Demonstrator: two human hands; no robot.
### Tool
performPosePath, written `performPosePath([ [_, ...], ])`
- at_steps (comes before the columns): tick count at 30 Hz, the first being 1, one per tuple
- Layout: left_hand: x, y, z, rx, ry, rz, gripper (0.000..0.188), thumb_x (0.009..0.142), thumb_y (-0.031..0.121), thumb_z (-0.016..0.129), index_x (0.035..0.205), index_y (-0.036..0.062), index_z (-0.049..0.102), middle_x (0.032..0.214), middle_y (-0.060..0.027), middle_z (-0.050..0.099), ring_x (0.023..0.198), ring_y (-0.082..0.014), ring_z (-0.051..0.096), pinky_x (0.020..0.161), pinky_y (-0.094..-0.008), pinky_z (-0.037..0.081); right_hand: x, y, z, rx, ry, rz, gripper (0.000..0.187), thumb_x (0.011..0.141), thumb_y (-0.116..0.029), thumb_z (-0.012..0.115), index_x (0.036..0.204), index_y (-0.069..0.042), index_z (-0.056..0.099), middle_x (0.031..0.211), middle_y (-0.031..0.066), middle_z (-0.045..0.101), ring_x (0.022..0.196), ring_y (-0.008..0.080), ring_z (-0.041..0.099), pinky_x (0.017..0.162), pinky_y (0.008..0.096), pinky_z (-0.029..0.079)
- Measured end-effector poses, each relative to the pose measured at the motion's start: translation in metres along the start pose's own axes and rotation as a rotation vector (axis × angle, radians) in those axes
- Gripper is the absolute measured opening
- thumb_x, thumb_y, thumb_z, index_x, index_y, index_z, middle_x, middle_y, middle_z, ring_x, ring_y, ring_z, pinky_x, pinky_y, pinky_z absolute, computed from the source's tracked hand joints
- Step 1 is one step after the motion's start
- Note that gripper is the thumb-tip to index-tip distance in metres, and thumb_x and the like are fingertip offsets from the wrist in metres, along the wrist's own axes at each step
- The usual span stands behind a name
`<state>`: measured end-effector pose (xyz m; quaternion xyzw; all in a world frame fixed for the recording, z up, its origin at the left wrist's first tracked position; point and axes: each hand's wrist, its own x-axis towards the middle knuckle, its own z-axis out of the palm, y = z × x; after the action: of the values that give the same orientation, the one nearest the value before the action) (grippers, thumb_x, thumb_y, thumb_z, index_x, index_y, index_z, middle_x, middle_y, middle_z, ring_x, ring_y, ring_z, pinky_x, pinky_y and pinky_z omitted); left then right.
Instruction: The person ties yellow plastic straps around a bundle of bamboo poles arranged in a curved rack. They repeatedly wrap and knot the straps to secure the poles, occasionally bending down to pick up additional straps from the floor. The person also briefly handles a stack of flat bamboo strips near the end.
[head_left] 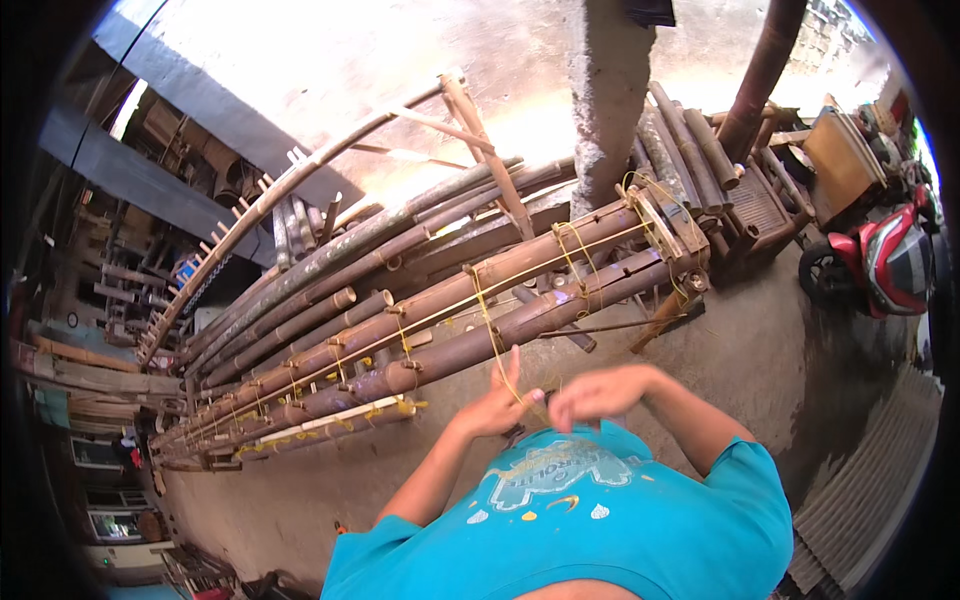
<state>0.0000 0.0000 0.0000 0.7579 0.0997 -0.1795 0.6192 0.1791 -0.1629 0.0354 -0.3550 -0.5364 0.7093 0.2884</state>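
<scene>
Two long brown bamboo poles lie side by side before me, a far pole (515,262) and a near pole (535,315). Short pegs and yellow cord lashings join them. One yellow cord (488,315) comes off the poles and runs down to my hands. My left hand (490,408) has its index finger raised, with the other fingers curled and the cord passing by the thumb. Close beside it, my right hand (600,395) is curled and slightly blurred, at the lower stretch of the cord in front of my blue shirt (560,510).
More bamboo poles (330,255) are stacked behind the pair. A wooden end block (665,225) caps the poles on the right, near a concrete pillar (610,100). A red motorcycle (895,260) stands far right, above corrugated sheets (870,480). A curved pegged rail (250,210) rises left.
</scene>
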Motion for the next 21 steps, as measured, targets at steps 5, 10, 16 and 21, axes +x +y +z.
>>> performPosePath([
  [5,0.001,0.019,-0.022,-0.753,-0.717,-0.111,0.077,0.098,0.05,0.036,0.149,0.0049,0.002,0.153,-0.021,0.01,0.124,-0.0272,0.047,0.096,-0.0387,0.046,0.013,0.056,-0.004,-0.172,0.55,0.003,0.019,0.093,-0.015,0.043,0.096,-0.003,0.058,0.078,0.005,0.06,0.075,0.0148,0.058,0.07,0.0288,0.05],
  [10,0.012,0.012,0.005,-0.263,0.067,0.05,0.065,0.1,0.042,0.036,0.147,0.0013,0.017,0.143,-0.0252,0.033,0.121,-0.0312,0.05,0.092,-0.0406,0.048,0.002,0.008,0.015,0.003,0.297,-0.178,0.023,0.095,-0.022,0.041,0.092,-0.006,0.058,0.076,0.0019,0.056,0.069,0.0114,0.055,0.061,0.0291,0.048],
  [16,0.009,-0.015,-0.018,-1.154,-0.83,0.111,0.065,0.101,0.039,0.031,0.148,0.0006,0.006,0.148,-0.0295,0.018,0.134,-0.0363,0.035,0.092,-0.0399,0.05,0.0,0.012,0.003,0.092,0.508,-0.083,0.024,0.094,-0.019,0.042,0.089,-0.004,0.06,0.077,0.0044,0.058,0.071,0.0109,0.055,0.065,0.0305,0.047],
  [21,0.018,0.011,-0.015,-1.202,-0.752,0.257,0.067,0.101,0.044,0.03,0.149,0.0052,0.005,0.15,-0.0279,0.015,0.137,-0.0339,0.028,0.088,-0.0388,0.053,0.006,0.04,0.013,-0.224,0.43,0.113,0.023,0.093,-0.021,0.047,0.091,-0.003,0.061,0.079,0.008,0.06,0.074,0.0167,0.056,0.069,0.0328,0.048],
])
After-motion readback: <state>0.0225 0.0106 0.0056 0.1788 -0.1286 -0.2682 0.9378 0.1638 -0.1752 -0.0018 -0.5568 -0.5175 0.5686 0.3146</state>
